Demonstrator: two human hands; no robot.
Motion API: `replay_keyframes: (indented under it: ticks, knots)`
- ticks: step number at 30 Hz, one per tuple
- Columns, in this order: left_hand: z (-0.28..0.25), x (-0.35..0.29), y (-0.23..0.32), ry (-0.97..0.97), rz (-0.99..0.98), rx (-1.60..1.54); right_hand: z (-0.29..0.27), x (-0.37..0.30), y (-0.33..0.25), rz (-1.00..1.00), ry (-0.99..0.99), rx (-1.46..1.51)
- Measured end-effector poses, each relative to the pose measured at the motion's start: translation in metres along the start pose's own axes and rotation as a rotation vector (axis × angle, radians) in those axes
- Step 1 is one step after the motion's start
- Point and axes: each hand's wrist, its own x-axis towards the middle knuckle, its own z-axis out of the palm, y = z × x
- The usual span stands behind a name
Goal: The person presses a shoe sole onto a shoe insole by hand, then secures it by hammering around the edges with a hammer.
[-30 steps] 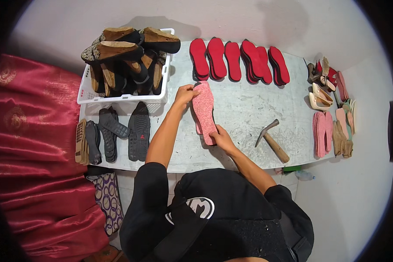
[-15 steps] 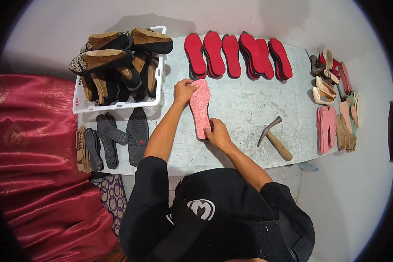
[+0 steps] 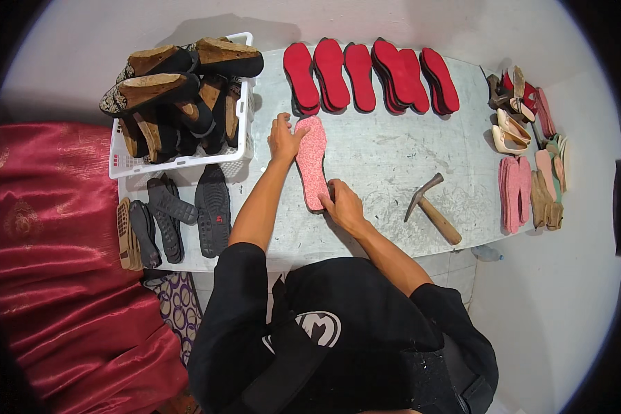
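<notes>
A pink speckled insole [image 3: 312, 162] lies lengthwise before me on the table, with a dark layer showing at its edge. My right hand [image 3: 343, 205] grips its near, narrow end, thumb on top. At the far, wide end, my left hand [image 3: 283, 140] is open, fingers apart and off to the left, its thumb touching the insole's edge. Just beyond stands a row of stacked red insoles [image 3: 358, 78] with dark undersides. To the right of my right hand lies a hammer [image 3: 431, 210] with a wooden handle.
On the left, a white plastic basket [image 3: 186, 165] is heaped with shoes on wooden lasts [image 3: 160, 88]. Black soles [image 3: 213, 210] and tan soles [image 3: 129, 234] lie nearer. The right edge holds pink insoles [image 3: 515, 193], cream shoes [image 3: 509, 134] and other pieces. A red satin cloth [image 3: 55, 241] hangs at far left.
My left hand's fingers have lifted and spread away from the insole's far end. The right hand keeps its grip. The whole view has shifted slightly.
</notes>
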Motion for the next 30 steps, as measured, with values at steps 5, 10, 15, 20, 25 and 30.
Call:
replay_keyframes:
  ticks: [5, 10, 15, 20, 25, 30]
  knots:
    - [0.017, 0.002, 0.017, 0.028, 0.063, 0.072, -0.003, 0.003, 0.010, 0.056, 0.038, -0.054]
    - [0.015, 0.001, -0.024, 0.074, 0.068, 0.075, 0.004, -0.024, 0.017, -0.121, 0.096, -0.054]
    - [0.018, -0.005, 0.000, 0.020, 0.016, 0.131, -0.069, -0.055, 0.042, -0.135, 0.101, 0.179]
    - [0.021, -0.014, 0.023, 0.105, 0.013, 0.287, -0.149, -0.073, 0.112, -0.093, 0.262, 0.082]
    - [0.019, -0.008, 0.018, 0.037, -0.123, 0.181, -0.250, -0.109, 0.184, -0.032, 0.314, -0.078]
    - [0.027, -0.032, 0.067, 0.114, -0.295, 0.226, -0.351, -0.141, 0.278, 0.090, 0.475, -0.129]
